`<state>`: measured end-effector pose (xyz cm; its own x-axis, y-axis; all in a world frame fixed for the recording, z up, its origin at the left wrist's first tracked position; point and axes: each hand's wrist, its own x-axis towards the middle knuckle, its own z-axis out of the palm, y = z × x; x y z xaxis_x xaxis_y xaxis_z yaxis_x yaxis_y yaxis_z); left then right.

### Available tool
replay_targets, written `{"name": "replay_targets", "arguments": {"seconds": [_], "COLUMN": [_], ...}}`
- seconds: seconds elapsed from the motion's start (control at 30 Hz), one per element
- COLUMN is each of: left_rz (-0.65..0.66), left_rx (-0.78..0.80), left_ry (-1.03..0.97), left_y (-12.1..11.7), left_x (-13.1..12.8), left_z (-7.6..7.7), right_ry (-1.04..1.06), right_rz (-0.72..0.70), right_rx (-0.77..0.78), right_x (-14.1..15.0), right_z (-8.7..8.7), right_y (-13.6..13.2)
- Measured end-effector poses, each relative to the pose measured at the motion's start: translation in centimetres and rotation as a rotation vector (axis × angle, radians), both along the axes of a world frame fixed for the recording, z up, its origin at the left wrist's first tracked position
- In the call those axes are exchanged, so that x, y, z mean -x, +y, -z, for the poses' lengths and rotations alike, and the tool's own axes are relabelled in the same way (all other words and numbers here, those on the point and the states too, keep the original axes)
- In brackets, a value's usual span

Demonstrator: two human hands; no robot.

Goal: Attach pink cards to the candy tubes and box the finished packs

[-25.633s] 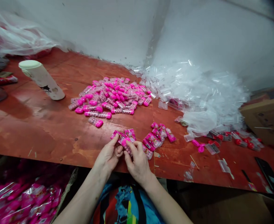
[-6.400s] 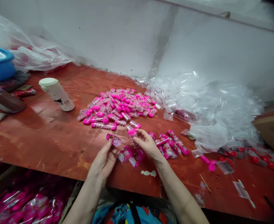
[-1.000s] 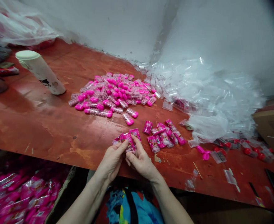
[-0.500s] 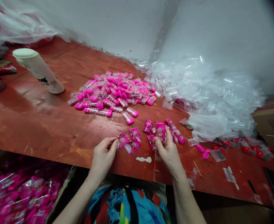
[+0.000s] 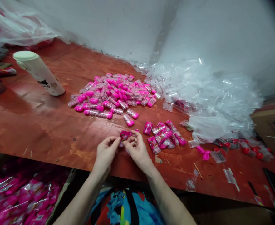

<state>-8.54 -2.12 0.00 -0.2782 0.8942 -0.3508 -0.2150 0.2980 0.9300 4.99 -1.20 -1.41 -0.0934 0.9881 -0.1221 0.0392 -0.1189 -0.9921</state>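
Note:
My left hand and my right hand meet at the near edge of the red table. Both pinch a small pink packet between their fingertips, with more pink packets half hidden under my right fingers. A loose group of pink labelled packets lies just right of my right hand. Behind my hands sits a heap of clear tubes with pink caps and pink beads.
A big pile of empty clear tubes fills the back right. A white cup stands at the left. Loose pink caps and red-capped tubes lie at the right. A box of pink packs sits below the table's left.
My right hand has come back left from the group of packets and joined my left hand. Both now pinch one pink packet together.

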Motion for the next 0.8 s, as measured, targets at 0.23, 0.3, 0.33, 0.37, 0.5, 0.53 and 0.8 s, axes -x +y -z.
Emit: {"name": "replay_targets", "arguments": {"seconds": [0.23,0.3,0.33,0.37,0.5,0.53,0.8], "left_rz": [-0.007,-0.015,-0.011,0.008,0.173,0.190,-0.025], "left_rx": [0.065,0.037,0.027,0.024,0.069,0.075,0.076], "left_ry": [-0.402,-0.432,-0.443,-0.452,-0.402,-0.364,-0.306], "left_y": [-0.6,-0.6,-0.5,-0.5,-0.5,-0.5,-0.1], "left_x": [-0.3,-0.3,-0.3,-0.3,0.1,0.2,-0.9], "left_z": [0.1,-0.1,-0.2,-0.3,-0.3,-0.3,0.0], "right_ry": [0.124,0.178,0.196,0.196,0.102,0.100,0.047], "right_rz": [0.059,0.025,0.004,-0.013,-0.128,-0.161,-0.038], "right_rx": [0.004,0.031,0.034,0.027,-0.020,-0.020,-0.069], "right_x": [0.9,0.8,0.8,0.7,0.1,0.0,1.6], "right_z": [-0.4,-0.9,-1.1,-1.2,-1.4,-1.4,-0.5], "right_y": [1.0,1.0,0.9,0.9,1.1,1.2,1.0]}}
